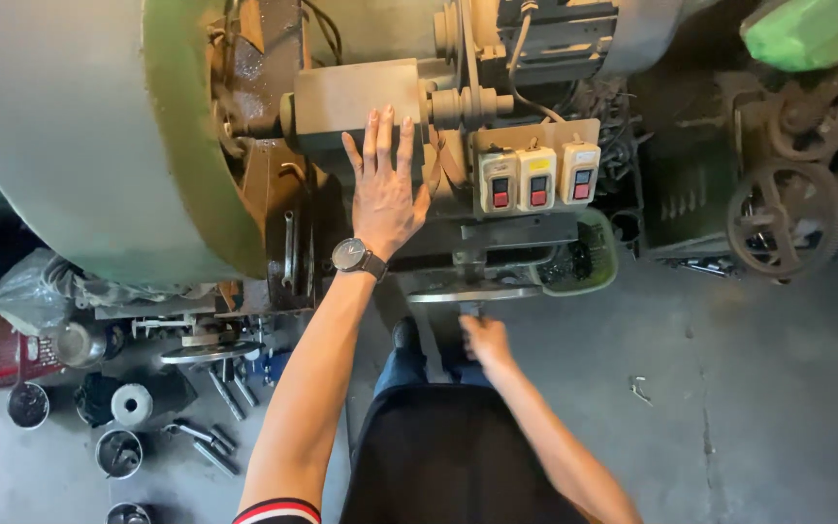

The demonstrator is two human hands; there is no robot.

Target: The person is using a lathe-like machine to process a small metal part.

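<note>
Now the left hand (383, 189) lies flat, fingers spread, on the press machine (361, 97); the right hand (485, 340), blurred, perhaps grips nothing. Flywheel (99, 126) could catch fingers.

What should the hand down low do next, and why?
Probably ease the right hand back from the machine's lower plate. It reaches in close under the press, blurred, while the left hand lies flat on the machine body beside the three switch boxes. What it touches cannot be told.

Grey concrete floor (758, 388), metal tins (118, 451) and rusty gears (788, 218) in dim light.
</note>
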